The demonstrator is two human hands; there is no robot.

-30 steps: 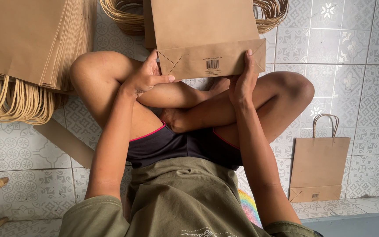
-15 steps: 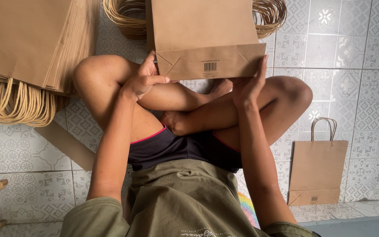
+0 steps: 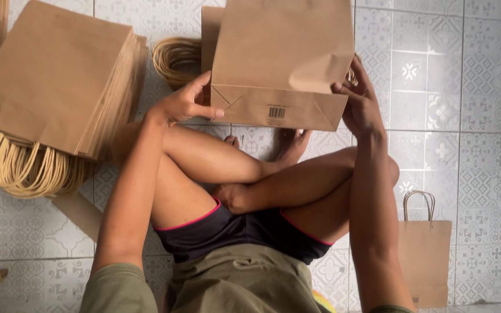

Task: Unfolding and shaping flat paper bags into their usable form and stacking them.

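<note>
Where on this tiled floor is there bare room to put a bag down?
Bare tiles lie at the right, beyond the right hand and above the single handled bag. A smaller patch sits at lower left, below the bag stack. Between the stack, the held bag and the left hand it is crowded.

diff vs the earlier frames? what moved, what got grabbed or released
The left hand now pinches the bottom left corner of the paper bag. The right hand has moved from the bag's bottom edge up its right side, where the paper is now dented inward. Nothing was let go: both hands keep hold of the bag. The stack of bags on the left and the single bag on the right lie as before.
</note>
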